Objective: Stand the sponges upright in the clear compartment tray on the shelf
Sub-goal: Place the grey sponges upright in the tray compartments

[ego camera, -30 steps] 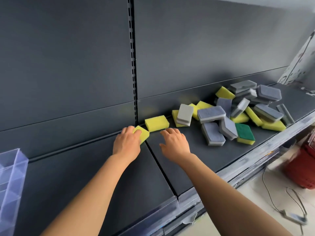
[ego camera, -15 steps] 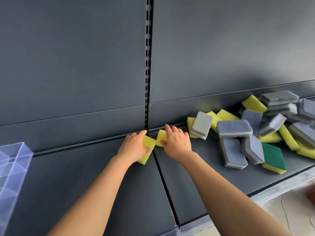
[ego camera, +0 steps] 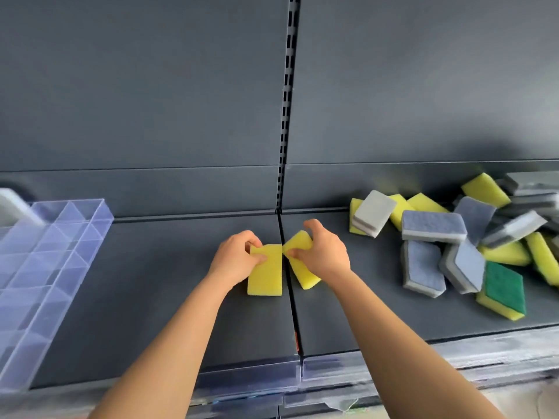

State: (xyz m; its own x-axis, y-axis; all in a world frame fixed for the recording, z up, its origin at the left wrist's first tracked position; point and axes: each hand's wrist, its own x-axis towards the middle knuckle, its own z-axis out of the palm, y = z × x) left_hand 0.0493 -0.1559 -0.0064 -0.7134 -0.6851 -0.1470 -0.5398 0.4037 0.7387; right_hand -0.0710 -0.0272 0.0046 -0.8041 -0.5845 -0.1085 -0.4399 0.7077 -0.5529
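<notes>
At the middle of the shelf (ego camera: 157, 300), on either side of the seam (ego camera: 292, 309) between its two panels, each of the two hands holds a sponge. The left hand (ego camera: 237, 260) has its fingers and thumb curled round the top end of a yellow sponge (ego camera: 266, 279). That sponge lies just left of the seam, with its long side running toward the shelf front. The right hand (ego camera: 325, 257) pinches a second yellow sponge (ego camera: 304, 275) near its upper end, thumb on the near face and fingers curled over the top. This one is tilted, its lower end pointing out to the right. The two sponges meet, or nearly meet, at their upper inner corners over the seam. Whether either is lifted off the shelf I cannot tell.

Far to the left on the shelf stands the clear tray (ego camera: 57, 258), divided into rows of small compartments. A pale grey sponge (ego camera: 13, 211) shows at its back left corner, cut by the frame edge and blurred. Whether it sits inside a compartment is unclear.

Well to the right lies a loose pile (ego camera: 432, 226) of sponges in yellow, blue-grey and pale grey. Some lie flat and some lean on one another, reaching back to the back panel (ego camera: 136, 86). A green-topped sponge (ego camera: 503, 287) lies at the pile's near edge. A slotted post (ego camera: 287, 101) rises from the seam up the back panel.
</notes>
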